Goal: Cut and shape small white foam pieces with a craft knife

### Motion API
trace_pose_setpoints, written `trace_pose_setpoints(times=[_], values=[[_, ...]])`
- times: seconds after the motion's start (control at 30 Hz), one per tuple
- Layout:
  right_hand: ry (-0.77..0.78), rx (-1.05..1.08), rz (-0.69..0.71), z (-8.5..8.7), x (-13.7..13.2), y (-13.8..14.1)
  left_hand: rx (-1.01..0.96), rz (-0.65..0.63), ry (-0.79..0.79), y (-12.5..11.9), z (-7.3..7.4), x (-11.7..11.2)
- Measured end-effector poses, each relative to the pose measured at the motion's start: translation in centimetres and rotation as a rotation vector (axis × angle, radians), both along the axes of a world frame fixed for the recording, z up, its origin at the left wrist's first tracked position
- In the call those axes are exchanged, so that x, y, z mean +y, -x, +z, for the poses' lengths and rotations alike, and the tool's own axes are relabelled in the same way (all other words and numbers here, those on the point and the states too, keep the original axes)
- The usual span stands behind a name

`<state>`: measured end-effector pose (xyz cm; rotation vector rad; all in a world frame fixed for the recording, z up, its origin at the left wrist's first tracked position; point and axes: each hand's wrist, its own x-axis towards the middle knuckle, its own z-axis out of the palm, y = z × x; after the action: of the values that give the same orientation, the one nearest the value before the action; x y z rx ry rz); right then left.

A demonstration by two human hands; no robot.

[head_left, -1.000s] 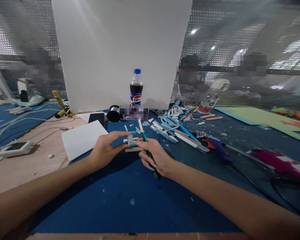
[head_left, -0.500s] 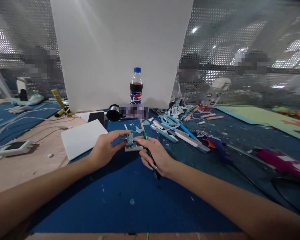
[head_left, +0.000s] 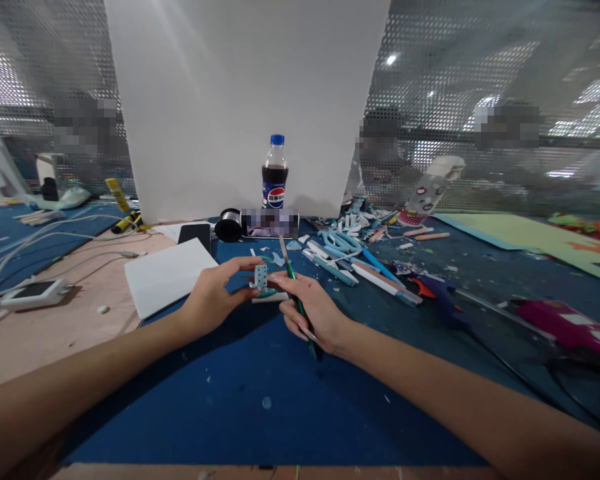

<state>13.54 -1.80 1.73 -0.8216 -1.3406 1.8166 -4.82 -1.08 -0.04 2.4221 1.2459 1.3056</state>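
My left hand point(head_left: 215, 293) pinches a small pale-blue block with dark dots point(head_left: 261, 277) between thumb and fingers, a little above the blue mat. In my right hand point(head_left: 313, 310) is a slim green-handled tool with a narrow pale tip point(head_left: 291, 270), tilted with the tip up and away from me; its exact kind is unclear. My right thumb and index finger reach to the block's right side, and I cannot tell whether they touch it. Just below and behind the block, a white strip point(head_left: 273, 298) is partly hidden by the fingers.
A cola bottle point(head_left: 275, 180) stands behind a propped phone point(head_left: 271, 225) and a black roll point(head_left: 229, 227). A white sheet point(head_left: 167, 280) lies left. Scissors point(head_left: 340, 241), pens point(head_left: 380, 280), scraps point(head_left: 355, 220) and glue guns point(head_left: 437, 297) with trailing cords are on the right.
The dotted block has turned slightly, so its dotted face shows more squarely. Both hands keep their holds, and the whole view has shifted slightly.
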Motion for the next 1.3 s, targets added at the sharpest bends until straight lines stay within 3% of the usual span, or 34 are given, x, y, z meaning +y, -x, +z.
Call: trace_pose_setpoints(times=[0.27, 0.47, 0.77, 0.9, 1.07, 1.3], values=[[-0.006, 0.017, 0.075, -0.2, 0.2, 0.1, -0.107, -0.129, 0.038, -0.1, 0.1, -0.3], [-0.012, 0.021, 0.107, -0.3, 0.3, 0.1, -0.051, -0.086, -0.024, 0.1, 0.1, -0.2], [0.01, 0.026, -0.127, -0.2, 0.9, -0.2, -0.075, -0.091, 0.038, 0.0, 0.8, -0.5], [0.029, 0.049, -0.036, -0.4, 2.1, -0.7, -0.14, -0.088, 0.195, -0.1, 0.8, -0.3], [0.033, 0.103, 0.045, -0.9, 2.5, -1.4, -0.356, -0.309, 0.7, -0.2, 0.5, 0.6], [-0.01, 0.07, 0.023, -0.5, 1.7, -1.8, -0.482, -0.28, 0.794, -0.2, 0.5, 1.0]])
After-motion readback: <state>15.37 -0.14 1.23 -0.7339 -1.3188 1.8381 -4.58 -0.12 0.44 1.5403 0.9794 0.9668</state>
